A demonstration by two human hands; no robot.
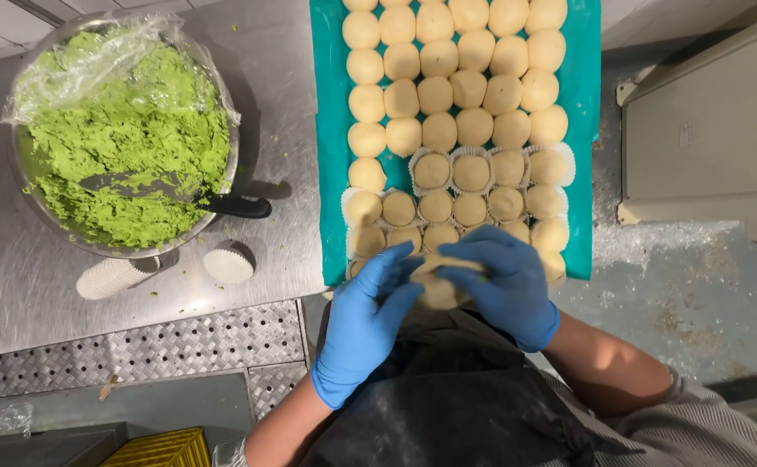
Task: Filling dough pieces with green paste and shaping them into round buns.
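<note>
Both gloved hands meet at the near edge of the teal tray [331, 130] — the left hand [368, 316] cupped, the right hand [504, 290] curled over, pinching a dough ball [437, 290] between them. A bowl of green filling [128, 143] sits at the worktop's far left — paper cups [229, 262] beside it.

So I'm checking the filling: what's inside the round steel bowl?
The round steel bowl holds crumbly green paste and a black-handled spatula, blade half buried. Clear film covers the far edge; the bottom is hidden.

Sitting on one teal tray [331, 156] are roughly forty dough balls [436, 95]; standing nearby are one bowl of green paste [128, 143] and two stacks of paper cups [228, 263].
</note>
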